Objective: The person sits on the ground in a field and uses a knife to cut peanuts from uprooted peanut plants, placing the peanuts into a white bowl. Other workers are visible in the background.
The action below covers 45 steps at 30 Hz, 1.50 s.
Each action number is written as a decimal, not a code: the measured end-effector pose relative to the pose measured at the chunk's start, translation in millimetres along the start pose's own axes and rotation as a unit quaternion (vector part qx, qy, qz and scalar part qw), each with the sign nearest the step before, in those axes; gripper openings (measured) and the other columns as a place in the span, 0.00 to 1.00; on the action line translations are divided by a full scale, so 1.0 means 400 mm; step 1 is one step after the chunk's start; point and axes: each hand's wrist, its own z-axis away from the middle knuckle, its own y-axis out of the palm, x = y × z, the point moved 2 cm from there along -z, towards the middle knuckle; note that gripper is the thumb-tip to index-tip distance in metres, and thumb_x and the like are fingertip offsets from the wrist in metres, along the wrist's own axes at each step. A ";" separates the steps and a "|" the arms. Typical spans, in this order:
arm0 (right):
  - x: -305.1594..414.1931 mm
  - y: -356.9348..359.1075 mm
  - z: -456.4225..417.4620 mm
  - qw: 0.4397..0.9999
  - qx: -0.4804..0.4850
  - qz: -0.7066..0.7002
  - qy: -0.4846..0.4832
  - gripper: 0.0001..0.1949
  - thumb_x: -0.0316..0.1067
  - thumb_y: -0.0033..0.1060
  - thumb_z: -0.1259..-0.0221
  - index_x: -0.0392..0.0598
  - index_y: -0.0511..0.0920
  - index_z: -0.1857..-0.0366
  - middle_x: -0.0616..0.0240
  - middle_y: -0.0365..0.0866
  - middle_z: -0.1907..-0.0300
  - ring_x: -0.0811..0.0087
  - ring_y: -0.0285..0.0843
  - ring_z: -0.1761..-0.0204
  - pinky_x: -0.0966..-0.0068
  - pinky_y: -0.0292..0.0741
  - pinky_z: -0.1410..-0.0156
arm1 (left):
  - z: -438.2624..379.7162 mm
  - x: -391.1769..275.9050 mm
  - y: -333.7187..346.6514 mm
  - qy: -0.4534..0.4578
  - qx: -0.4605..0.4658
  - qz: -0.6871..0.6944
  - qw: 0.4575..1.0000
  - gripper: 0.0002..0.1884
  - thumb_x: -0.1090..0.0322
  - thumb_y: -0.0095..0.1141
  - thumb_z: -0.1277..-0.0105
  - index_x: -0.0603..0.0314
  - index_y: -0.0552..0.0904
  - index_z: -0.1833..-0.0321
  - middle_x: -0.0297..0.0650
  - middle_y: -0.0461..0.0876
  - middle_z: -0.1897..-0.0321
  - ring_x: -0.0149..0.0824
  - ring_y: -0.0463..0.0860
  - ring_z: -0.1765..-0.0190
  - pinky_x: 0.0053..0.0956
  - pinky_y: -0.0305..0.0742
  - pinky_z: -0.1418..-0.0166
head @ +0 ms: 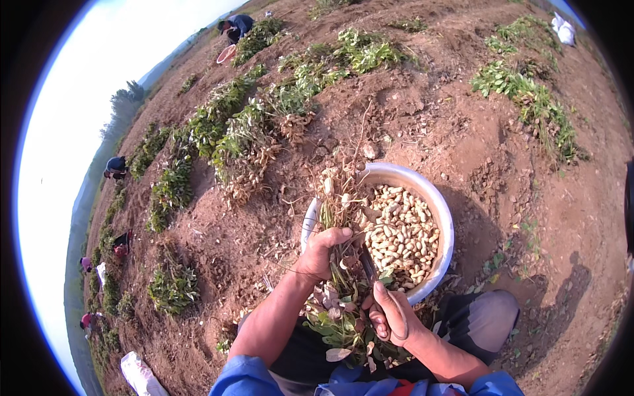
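A bunch of peanut plants (pixel 342 198) is gripped by my left hand (pixel 324 250) around its stems, with roots and pods upward and leaves hanging over my lap. My right hand (pixel 396 317) is closed on the looped handles of dark metal scissors or shears (pixel 367 262), whose blades point up beside the stems; whether the blades are apart cannot be told. A round, light-rimmed basin (pixel 446 237) stands just beyond my hands and holds many loose peanuts in their shells (pixel 403 232). The bunch partly covers the basin's left side.
Pulled peanut plants (pixel 247 163) lie in rows on brown soil to the left and ahead, with more (pixel 535 104) at the upper right. White sacks (pixel 141 373) lie lower left and far right. Several people work in the distance, one (pixel 237 25) near a reddish basin (pixel 226 54).
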 end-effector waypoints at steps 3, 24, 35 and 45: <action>0.001 -0.016 -0.008 0.998 -0.002 -0.060 -0.006 0.32 0.69 0.53 0.32 0.41 0.74 0.66 0.77 0.61 0.85 0.84 0.57 0.90 0.84 0.56 0.85 | -0.001 -0.004 -0.011 0.006 0.014 0.015 1.000 0.23 0.55 0.61 0.42 0.72 0.82 0.53 0.44 0.84 0.69 0.35 0.82 0.74 0.26 0.76 0.73; 0.068 0.018 -0.034 0.865 0.034 0.284 -0.412 0.30 0.40 0.81 0.45 0.39 0.67 0.48 0.55 0.77 0.47 0.70 0.78 0.47 0.70 0.78 0.41 | -0.004 -0.049 -0.042 0.128 0.070 0.119 0.982 0.20 0.59 0.64 0.37 0.72 0.81 0.52 0.45 0.85 0.68 0.38 0.86 0.71 0.32 0.86 0.67; -0.031 0.019 -0.096 0.792 -0.094 0.363 -0.482 0.19 0.33 0.76 0.48 0.40 0.72 0.61 0.55 0.81 0.68 0.57 0.83 0.69 0.65 0.77 0.63 | -0.008 -0.015 -0.073 0.076 0.016 0.061 0.995 0.22 0.59 0.64 0.36 0.68 0.79 0.46 0.44 0.86 0.59 0.38 0.86 0.60 0.35 0.85 0.56; -0.034 -0.005 -0.079 0.587 -0.157 0.570 -0.553 0.15 0.23 0.64 0.61 0.44 0.72 0.66 0.57 0.74 0.67 0.50 0.75 0.64 0.56 0.72 0.60 | 0.026 -0.022 0.000 0.112 0.009 0.049 0.992 0.23 0.60 0.66 0.34 0.69 0.79 0.42 0.45 0.87 0.55 0.38 0.88 0.58 0.37 0.87 0.52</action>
